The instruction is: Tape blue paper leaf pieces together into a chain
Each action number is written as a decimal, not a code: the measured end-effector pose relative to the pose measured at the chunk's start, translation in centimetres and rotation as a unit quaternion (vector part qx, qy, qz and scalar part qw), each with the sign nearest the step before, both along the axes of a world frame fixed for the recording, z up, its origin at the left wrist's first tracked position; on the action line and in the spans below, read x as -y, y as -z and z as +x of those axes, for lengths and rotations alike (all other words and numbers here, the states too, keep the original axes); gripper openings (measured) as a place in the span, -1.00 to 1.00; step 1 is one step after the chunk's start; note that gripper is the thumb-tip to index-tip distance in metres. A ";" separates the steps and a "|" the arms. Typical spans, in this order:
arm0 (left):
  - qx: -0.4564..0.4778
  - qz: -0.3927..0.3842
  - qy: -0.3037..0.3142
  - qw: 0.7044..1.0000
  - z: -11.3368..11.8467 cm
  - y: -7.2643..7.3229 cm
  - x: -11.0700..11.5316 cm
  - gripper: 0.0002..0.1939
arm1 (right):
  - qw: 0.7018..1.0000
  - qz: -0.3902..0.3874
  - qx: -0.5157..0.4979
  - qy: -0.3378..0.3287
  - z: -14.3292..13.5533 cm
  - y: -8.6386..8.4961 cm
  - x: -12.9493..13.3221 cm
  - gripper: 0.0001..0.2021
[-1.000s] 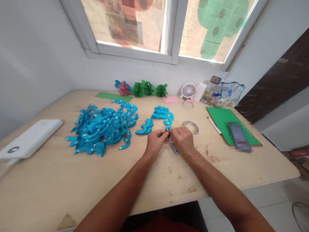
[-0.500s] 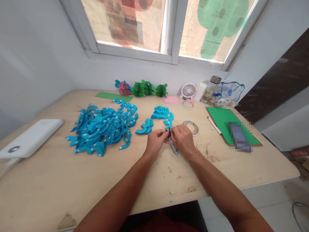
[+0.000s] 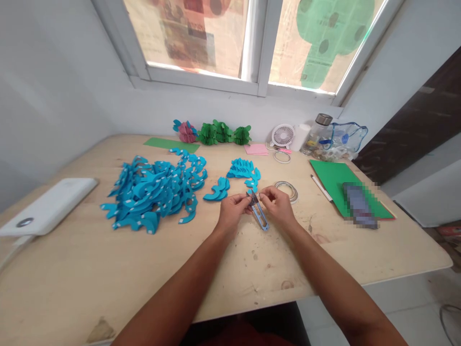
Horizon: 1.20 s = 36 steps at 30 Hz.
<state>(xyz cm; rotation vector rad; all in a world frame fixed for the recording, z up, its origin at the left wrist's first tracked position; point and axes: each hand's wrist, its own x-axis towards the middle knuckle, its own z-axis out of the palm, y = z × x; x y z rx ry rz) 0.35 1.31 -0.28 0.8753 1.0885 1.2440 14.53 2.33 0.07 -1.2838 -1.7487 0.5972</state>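
Small blue-handled thread snips point away from me, their dark blades between my two hands. My left hand is closed in a pinch at the left side of the blades, around the snips. Just right of the blades, the fingers of my right hand are pinched together; anything between them is too small to make out. Beyond my hands lie a small group of blue paper pieces and a short blue stack. A large heap of blue curved pieces with white squares spreads to the left.
A white power bank lies far left. Rolls of tape, a pen, green sheets and a blurred object are at right. Paper figures, a small fan and a bottle stand along the back.
My right hand has moved slightly right, away from the snips, showing more of their blades and handles. My left hand stays pinched beside them. The view has shifted slightly.
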 end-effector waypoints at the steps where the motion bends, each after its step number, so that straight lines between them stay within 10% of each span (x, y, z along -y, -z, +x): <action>1: -0.001 -0.001 0.000 1.000 0.0 0.0 0.0 -0.77 | 1.000 -0.022 -0.020 -0.008 -0.1 0.1 0.0 -0.87; 36: 0.012 0.008 0.006 1.000 0.0 0.0 0.0 -0.80 | 0.999 0.032 0.029 0.011 -0.3 -0.3 0.4 -0.87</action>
